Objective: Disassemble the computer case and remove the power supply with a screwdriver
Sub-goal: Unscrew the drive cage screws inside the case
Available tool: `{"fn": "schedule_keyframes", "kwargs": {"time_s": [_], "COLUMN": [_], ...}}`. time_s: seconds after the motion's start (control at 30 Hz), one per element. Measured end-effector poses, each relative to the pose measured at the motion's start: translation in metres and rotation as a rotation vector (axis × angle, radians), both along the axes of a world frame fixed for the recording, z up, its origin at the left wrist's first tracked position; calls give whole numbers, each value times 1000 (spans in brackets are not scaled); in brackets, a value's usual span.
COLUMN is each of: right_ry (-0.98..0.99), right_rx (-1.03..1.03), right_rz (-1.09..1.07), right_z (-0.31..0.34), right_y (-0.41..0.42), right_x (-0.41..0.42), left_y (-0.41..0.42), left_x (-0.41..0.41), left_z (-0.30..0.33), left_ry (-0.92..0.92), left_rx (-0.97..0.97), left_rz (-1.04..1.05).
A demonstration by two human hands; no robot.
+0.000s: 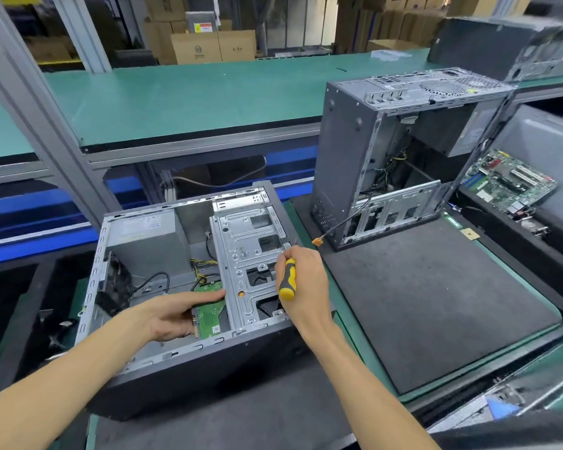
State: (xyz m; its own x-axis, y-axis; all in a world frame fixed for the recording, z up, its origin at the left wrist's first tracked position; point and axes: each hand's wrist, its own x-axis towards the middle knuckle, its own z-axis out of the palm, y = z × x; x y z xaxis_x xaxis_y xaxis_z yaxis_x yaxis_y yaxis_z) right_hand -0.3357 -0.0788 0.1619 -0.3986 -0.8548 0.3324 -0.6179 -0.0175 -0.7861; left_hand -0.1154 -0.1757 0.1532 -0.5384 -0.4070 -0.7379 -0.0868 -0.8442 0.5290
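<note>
An open computer case (163,362) lies on its side before me, its side panel off. The grey power supply (143,235) sits in the case's far left corner. A silver drive cage (251,254) fills the right half. My left hand (179,315) reaches inside and holds a hard drive with a green circuit board (210,316), thumb along its top edge. My right hand (301,280) grips a yellow-and-black screwdriver (287,279) over the cage's right edge; its tip is hidden behind my fingers.
A second open case (348,151) stands upright on a dark foam mat (436,303) to the right. A green motherboard (507,180) lies in a tray at far right. Yellow and black cables (202,267) run inside the near case. A green shelf (192,95) spans behind.
</note>
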Motion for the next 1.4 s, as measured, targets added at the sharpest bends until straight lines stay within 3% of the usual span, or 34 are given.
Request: {"fn": "schedule_keyframes", "kwargs": {"time_s": [0.13,0.43,0.63,0.87,1.17,1.3,1.4], "right_ry": [10,16,8,30,-210,-506,-382], "right_rx": [6,32,55,-83,-78,15,-11], "right_rz": [11,-13,8,33,472,632,695], "right_z": [-1,0,4,10,60,77,82], "right_y": [0,-1,3,4,-12,-24,-37], "right_x": [0,5,10,21,132,195,244], "left_y": [-2,-21,-2,33,66,68,63], "left_x": [27,81,100,123,173,222,264], "left_z": [-5,34,58,69,94,113,121], "left_ry": [2,-170,-151,-102,-149,-225,-265], "left_rx": [47,-190,-291,-324,-391,-468,-485], "left_rz": [15,90,70,206,397,465,520]}}
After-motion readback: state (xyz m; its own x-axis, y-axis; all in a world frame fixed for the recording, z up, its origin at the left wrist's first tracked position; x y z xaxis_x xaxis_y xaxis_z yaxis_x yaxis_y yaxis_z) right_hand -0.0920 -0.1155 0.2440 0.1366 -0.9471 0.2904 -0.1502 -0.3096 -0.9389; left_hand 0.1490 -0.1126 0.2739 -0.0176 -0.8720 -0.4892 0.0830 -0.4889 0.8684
